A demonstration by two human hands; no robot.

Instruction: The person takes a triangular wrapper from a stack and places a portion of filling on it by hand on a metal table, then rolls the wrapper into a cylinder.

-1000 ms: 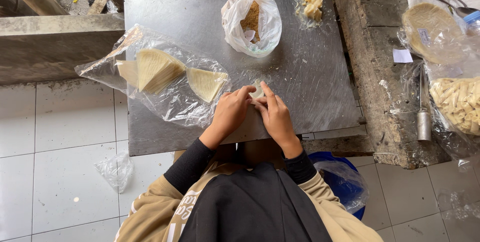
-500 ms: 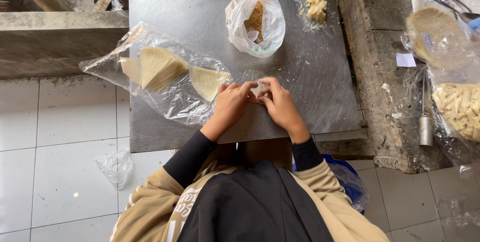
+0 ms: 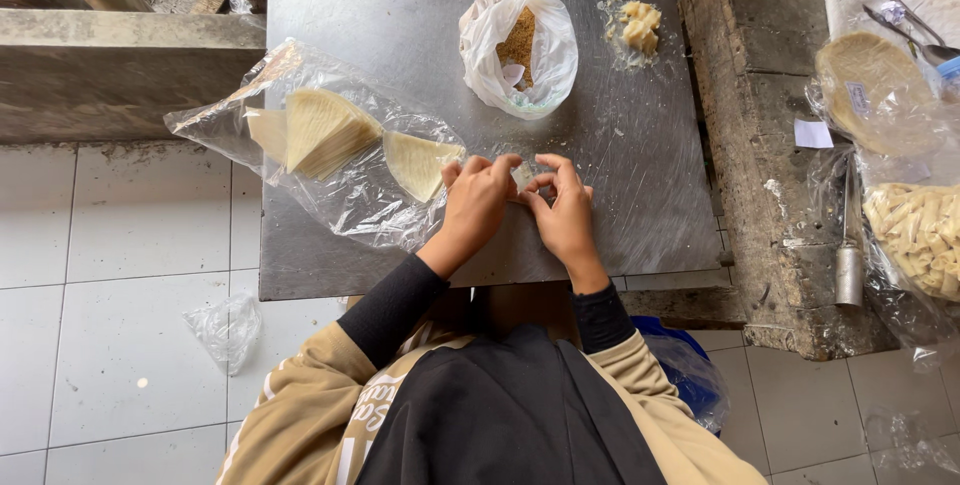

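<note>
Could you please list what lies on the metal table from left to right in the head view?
Clear bag of triangular wrappers → left hand → right hand → yellowish chunks.

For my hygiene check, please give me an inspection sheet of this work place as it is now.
Surface: metal table, scratched, crumbs near the far edge.
Job's things: small pale wrapper piece pinched between both hands; triangular wrappers on clear plastic.
Clutter: white bag of brown filling; yellow chunks.
Grippers: left hand and right hand, fingertips meeting.
Cables: nothing seen.
Surroundings: white floor tiles; concrete ledge.
</note>
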